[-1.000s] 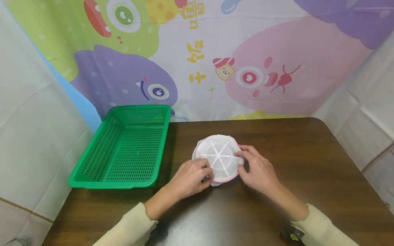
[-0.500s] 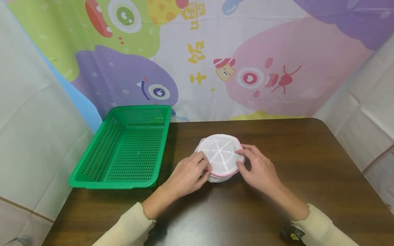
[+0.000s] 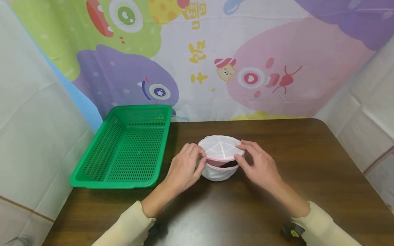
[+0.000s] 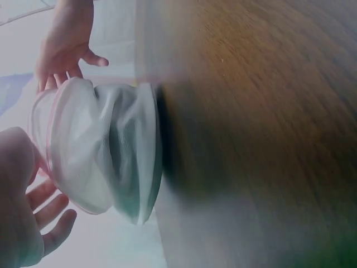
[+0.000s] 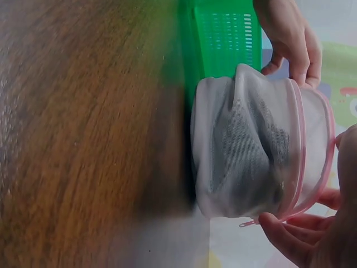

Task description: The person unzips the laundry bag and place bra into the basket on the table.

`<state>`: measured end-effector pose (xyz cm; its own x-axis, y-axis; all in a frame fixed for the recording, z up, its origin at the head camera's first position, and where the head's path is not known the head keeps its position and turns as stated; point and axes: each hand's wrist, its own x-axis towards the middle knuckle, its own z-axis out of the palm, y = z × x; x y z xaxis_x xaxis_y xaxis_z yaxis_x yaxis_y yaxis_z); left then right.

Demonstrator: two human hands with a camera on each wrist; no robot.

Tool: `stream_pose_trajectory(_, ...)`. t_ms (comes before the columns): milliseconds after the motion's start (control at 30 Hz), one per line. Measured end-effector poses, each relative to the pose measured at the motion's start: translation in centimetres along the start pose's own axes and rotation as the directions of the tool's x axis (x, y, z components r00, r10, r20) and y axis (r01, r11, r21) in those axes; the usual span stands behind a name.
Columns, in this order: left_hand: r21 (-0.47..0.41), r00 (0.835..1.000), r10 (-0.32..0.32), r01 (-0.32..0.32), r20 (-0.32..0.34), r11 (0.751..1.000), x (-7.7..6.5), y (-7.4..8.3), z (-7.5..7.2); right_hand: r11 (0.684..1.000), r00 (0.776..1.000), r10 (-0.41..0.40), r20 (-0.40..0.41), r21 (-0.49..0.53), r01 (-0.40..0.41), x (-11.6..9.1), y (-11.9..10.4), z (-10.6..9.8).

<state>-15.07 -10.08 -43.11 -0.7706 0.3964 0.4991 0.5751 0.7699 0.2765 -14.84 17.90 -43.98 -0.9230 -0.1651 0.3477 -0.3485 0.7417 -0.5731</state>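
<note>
A round white mesh laundry bag (image 3: pixel 219 175) with pink zipper edging stands on the table. Its lid (image 3: pixel 222 147) is raised at the front, and through the gap something dark shows inside, too small to identify. My left hand (image 3: pixel 184 167) pinches the lid's edge at the front left. On the opposite side, my right hand (image 3: pixel 261 165) holds the rim, its fingers along the edge. A small zipper pull (image 5: pixel 246 224) hangs by the right hand's fingers in the right wrist view. Grey cloth-like mesh folds (image 4: pixel 125 139) sag along the bag's side in the left wrist view.
A green perforated plastic basket (image 3: pixel 135 153) stands left of the bag. Behind the brown wooden table (image 3: pixel 292 143) hangs a cartoon-printed curtain (image 3: pixel 197 92). A small dark object (image 3: pixel 290 233) lies near the right sleeve.
The lid's front edge has lifted away from the bag's body, opening a gap at the front. My left hand has moved up with the edge; the right hand has stayed nearly in place.
</note>
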Motion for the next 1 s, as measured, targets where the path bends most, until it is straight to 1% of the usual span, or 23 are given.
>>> stream_pose_trajectory(167, -0.028, 0.997, -0.077, 0.076, -0.02, 0.997, 0.1, 0.0, 0.0, 0.998, 0.996, -0.066, -0.059, 0.018, 0.067, 0.0, 0.3, 0.1)
stream_pose_trajectory(233, -0.032, 0.995, -0.097, 0.096, -0.023, 0.995, 0.0, 0.0, 0.1, 0.995, 0.992, -0.093, -0.086, 0.02, 0.095, 0.1, 0.4, 0.1)
stream_pose_trajectory(333, -0.035, 0.994, -0.103, 0.102, -0.031, 0.994, 0.1, 0.0, 0.1, 0.992, 0.985, -0.119, -0.127, 0.036, 0.124, 0.3, 0.6, 0.2)
stream_pose_trajectory(500, -0.06, 0.995, -0.1, 0.098, -0.028, 0.993, 0.0, -0.1, 0.2, 0.989, 0.976, -0.127, -0.176, 0.049, 0.138, 0.5, 0.8, 0.3)
stream_pose_trajectory(600, -0.071, 0.993, -0.118, 0.117, -0.012, 0.991, -0.1, -0.2, 0.4, 0.989, 0.974, -0.132, -0.185, 0.045, 0.142, 0.5, 0.8, 0.3)
stream_pose_trajectory(667, -0.074, 0.99, -0.143, 0.142, -0.002, 0.987, -0.2, -0.2, 0.5, 0.988, 0.973, -0.137, -0.187, 0.044, 0.147, 0.6, 0.9, 0.4)
stream_pose_trajectory(733, -0.076, 0.984, -0.179, 0.18, 0.016, 0.981, -0.3, -0.2, 0.6, 0.987, 0.972, -0.141, -0.188, 0.046, 0.152, 0.7, 0.9, 0.4)
stream_pose_trajectory(800, -0.086, 0.974, -0.224, 0.227, 0.041, 0.97, -0.4, -0.1, 0.8, 0.987, 0.971, -0.142, -0.19, 0.047, 0.153, 0.8, 1.0, 0.4)
stream_pose_trajectory(900, -0.104, 0.951, -0.297, 0.306, 0.091, 0.946, -0.5, 0.0, 0.9, 0.987, 0.97, -0.137, -0.2, 0.053, 0.151, 1.1, 1.1, 0.4)
stream_pose_trajectory(1000, -0.108, 0.929, -0.343, 0.359, 0.141, 0.927, -0.6, 0.1, 1.0, 0.987, 0.972, -0.119, -0.202, 0.081, 0.137, 1.4, 1.3, 0.3)
